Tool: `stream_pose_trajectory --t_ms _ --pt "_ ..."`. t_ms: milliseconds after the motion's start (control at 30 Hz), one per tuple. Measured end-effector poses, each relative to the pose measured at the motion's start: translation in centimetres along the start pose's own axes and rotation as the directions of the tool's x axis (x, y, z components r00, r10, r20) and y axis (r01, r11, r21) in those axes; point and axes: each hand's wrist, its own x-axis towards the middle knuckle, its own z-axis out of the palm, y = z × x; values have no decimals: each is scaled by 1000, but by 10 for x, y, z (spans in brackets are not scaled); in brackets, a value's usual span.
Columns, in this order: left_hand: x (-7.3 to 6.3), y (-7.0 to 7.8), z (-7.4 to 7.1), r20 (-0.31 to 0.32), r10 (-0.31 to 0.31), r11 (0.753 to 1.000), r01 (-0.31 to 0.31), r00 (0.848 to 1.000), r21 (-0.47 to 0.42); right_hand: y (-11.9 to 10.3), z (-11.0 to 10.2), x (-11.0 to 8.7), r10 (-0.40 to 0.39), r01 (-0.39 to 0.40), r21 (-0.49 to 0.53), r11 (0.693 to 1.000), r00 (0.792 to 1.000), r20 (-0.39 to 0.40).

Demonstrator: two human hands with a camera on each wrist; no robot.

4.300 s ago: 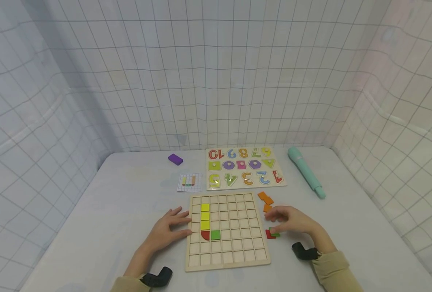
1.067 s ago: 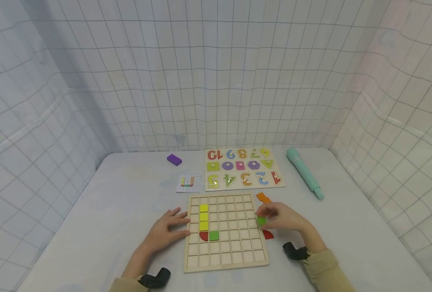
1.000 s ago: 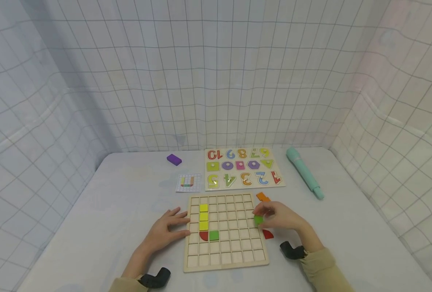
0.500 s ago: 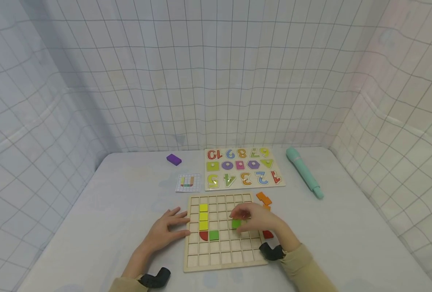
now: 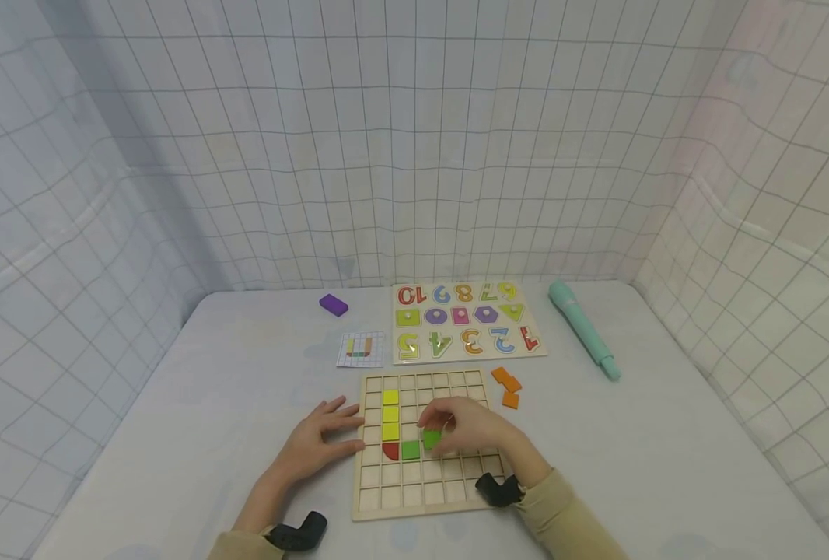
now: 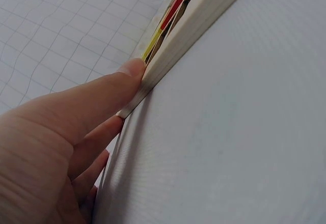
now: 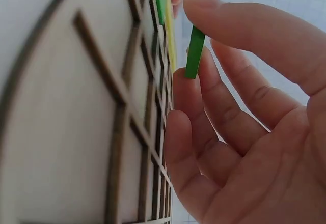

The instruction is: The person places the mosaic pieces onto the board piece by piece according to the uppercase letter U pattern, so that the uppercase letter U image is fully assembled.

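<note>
A wooden grid board [image 5: 379,498] lies flat on the table. In one of its columns sit several yellow square tiles [image 5: 390,414], with a red quarter-round tile [image 5: 390,451] below them and a green square tile [image 5: 411,450] beside the red one. My right hand [image 5: 473,426] pinches a second green tile [image 7: 195,53] between thumb and fingers, just above the board and right of the placed green one. Fingertips of my left hand [image 5: 316,439] rest against the board's left edge; in the left wrist view its thumb [image 6: 133,67] touches the rim.
Orange tiles [image 5: 510,400] lie right of the board. Behind it are a pattern card [image 5: 361,350], a number-and-shape puzzle board [image 5: 470,358], a purple block [image 5: 334,305] and a teal stick-like object [image 5: 585,330]. Gridded cloth walls [image 5: 414,155] surround the table.
The right hand has picked up the green tile from beside the board and carried it left over the grid. A red tile at the right is now hidden behind the forearm. Left hand unmoved.
</note>
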Motion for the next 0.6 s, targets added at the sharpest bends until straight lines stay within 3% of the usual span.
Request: stream_pose_trajectory --t_ms 600 --pt "0 1 1 0 -20 1000 20 1000 3 4 8 1 -11 11 34 999 1000 3"
